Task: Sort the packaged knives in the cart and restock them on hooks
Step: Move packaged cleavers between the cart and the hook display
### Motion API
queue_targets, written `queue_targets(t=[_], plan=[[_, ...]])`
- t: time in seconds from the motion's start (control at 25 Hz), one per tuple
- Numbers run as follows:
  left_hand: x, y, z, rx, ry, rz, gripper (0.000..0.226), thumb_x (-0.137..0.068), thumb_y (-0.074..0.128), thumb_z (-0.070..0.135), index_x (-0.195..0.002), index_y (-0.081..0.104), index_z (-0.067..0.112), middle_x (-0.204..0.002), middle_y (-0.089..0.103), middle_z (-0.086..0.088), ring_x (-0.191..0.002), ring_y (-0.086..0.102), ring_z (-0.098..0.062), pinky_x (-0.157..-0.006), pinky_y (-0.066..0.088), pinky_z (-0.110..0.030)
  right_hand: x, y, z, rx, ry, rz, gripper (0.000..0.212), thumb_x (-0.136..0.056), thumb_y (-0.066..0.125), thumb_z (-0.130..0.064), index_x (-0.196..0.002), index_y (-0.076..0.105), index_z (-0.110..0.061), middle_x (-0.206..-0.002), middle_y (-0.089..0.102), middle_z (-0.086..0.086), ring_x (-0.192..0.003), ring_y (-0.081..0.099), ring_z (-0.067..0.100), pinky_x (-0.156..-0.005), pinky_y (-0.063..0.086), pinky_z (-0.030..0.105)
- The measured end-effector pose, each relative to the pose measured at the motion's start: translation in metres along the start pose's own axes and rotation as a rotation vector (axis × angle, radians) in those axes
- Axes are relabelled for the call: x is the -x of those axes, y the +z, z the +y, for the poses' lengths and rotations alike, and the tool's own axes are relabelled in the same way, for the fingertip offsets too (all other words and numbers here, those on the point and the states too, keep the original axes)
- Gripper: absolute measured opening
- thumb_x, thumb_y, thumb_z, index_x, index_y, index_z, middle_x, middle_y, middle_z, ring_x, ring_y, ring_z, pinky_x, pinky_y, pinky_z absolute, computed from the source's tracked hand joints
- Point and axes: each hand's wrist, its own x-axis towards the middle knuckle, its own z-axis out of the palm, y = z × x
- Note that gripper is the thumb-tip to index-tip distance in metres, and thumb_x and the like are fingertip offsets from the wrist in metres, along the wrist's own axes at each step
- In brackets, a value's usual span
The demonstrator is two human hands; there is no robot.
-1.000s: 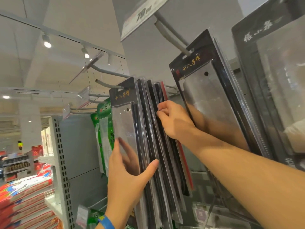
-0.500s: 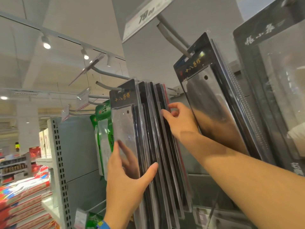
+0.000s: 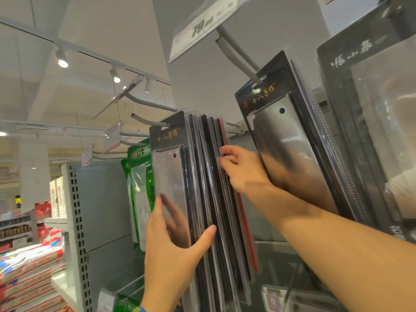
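Several black-carded packaged knives hang in a row on a grey hook. My left hand grips the lower part of the front packs, fingers on the clear front and thumb on the side edges. My right hand reaches in from the right and pinches the edges of the rear packs with curled fingers. Another packaged cleaver hangs on a nearer hook right of my right hand. The cart is out of view.
A price tag tops the nearer hook. A larger knife box hangs at far right. Green packs hang left of the knives, beside a perforated shelf upright. Stacked red sacks lie at lower left.
My right hand has slid slightly up and back along the rear packs' edges. My left hand keeps its hold on the front packs. The view has tilted a little.
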Motion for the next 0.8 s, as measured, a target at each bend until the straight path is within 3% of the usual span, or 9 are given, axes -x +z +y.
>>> queue_targets(t=[0.08, 0.16, 0.24, 0.32, 0.4, 0.52, 0.68, 0.8], plan=[[0.0, 0.0, 0.0, 0.002, 0.011, -0.003, 0.127, -0.045, 0.075, 0.084, -0.144, -0.001, 0.062, -0.135, 0.021, 0.047, -0.122, 0.029, 0.017, -0.106, 0.033, -0.032, 0.001, -0.001, 0.0, -0.018, -0.007, -0.015, 0.019, -0.1, 0.062, -0.016, -0.107, 0.062, -0.034, -0.07, 0.073, -0.013, -0.064, 0.067, -0.003, -0.058, 0.05, 0.009], [0.0, 0.0, 0.0, 0.0, 0.007, 0.002, 0.125, -0.046, 0.074, 0.084, -0.145, 0.001, 0.061, -0.141, 0.033, 0.034, -0.129, 0.039, 0.005, -0.108, 0.04, -0.039, 0.001, 0.004, 0.0, -0.024, -0.004, -0.011, 0.019, -0.1, 0.062, -0.014, -0.107, 0.063, -0.031, -0.07, 0.072, -0.004, -0.058, 0.062, 0.0, -0.057, 0.052, 0.015], [0.0, 0.001, -0.001, -0.017, 0.017, 0.016, 0.124, -0.047, 0.073, 0.084, -0.147, 0.003, 0.057, -0.13, 0.043, 0.029, -0.12, 0.046, 0.004, -0.1, 0.045, -0.034, -0.002, 0.007, -0.001, -0.009, 0.015, 0.033, 0.016, -0.099, 0.064, -0.014, -0.107, 0.061, -0.027, -0.075, 0.071, -0.007, -0.053, 0.057, -0.002, -0.052, 0.047, 0.017], [-0.001, 0.002, -0.001, -0.032, 0.038, 0.026, 0.124, -0.049, 0.072, 0.083, -0.149, 0.005, 0.053, -0.116, 0.049, 0.024, -0.108, 0.052, 0.003, -0.091, 0.048, -0.03, -0.005, 0.008, -0.001, 0.024, 0.046, 0.083, 0.015, -0.098, 0.065, -0.016, -0.106, 0.059, -0.027, -0.085, 0.07, -0.009, -0.063, 0.06, 0.001, -0.054, 0.044, 0.015], [0.0, 0.003, -0.002, -0.042, 0.047, 0.036, 0.123, -0.052, 0.073, 0.081, -0.151, 0.007, 0.05, -0.111, 0.051, 0.019, -0.103, 0.055, -0.002, -0.086, 0.049, -0.028, -0.007, 0.009, 0.0, 0.067, 0.053, 0.11, 0.014, -0.098, 0.065, -0.016, -0.105, 0.059, -0.026, -0.083, 0.068, -0.012, -0.068, 0.061, 0.0, -0.052, 0.043, 0.009], [0.0, 0.002, -0.003, -0.06, 0.059, 0.05, 0.122, -0.053, 0.072, 0.082, -0.151, 0.009, 0.048, -0.111, 0.043, 0.032, -0.104, 0.051, 0.005, -0.082, 0.044, -0.02, -0.006, 0.011, 0.002, 0.127, 0.061, 0.152, 0.016, -0.099, 0.063, -0.017, -0.112, 0.06, -0.025, -0.081, 0.064, -0.014, -0.066, 0.059, -0.002, -0.042, 0.037, 0.004], [0.0, 0.004, -0.006, -0.083, 0.052, 0.051, 0.121, -0.053, 0.072, 0.082, -0.15, 0.008, 0.049, -0.133, 0.041, 0.02, -0.123, 0.047, -0.004, -0.102, 0.046, -0.036, -0.003, 0.013, 0.002, 0.08, 0.044, 0.134, 0.028, -0.101, 0.059, -0.013, -0.129, 0.061, -0.018, -0.074, 0.063, -0.013, -0.054, 0.059, -0.007, -0.044, 0.037, 0.002], [0.0, 0.004, -0.006, -0.081, 0.037, 0.044, 0.122, -0.052, 0.073, 0.083, -0.149, 0.006, 0.051, -0.142, 0.039, 0.011, -0.131, 0.044, -0.012, -0.107, 0.044, -0.045, 0.0, 0.009, -0.001, 0.055, 0.018, 0.161, 0.033, -0.104, 0.054, -0.013, -0.137, 0.06, -0.016, -0.075, 0.061, -0.015, -0.055, 0.057, -0.016, -0.05, 0.038, -0.001]])
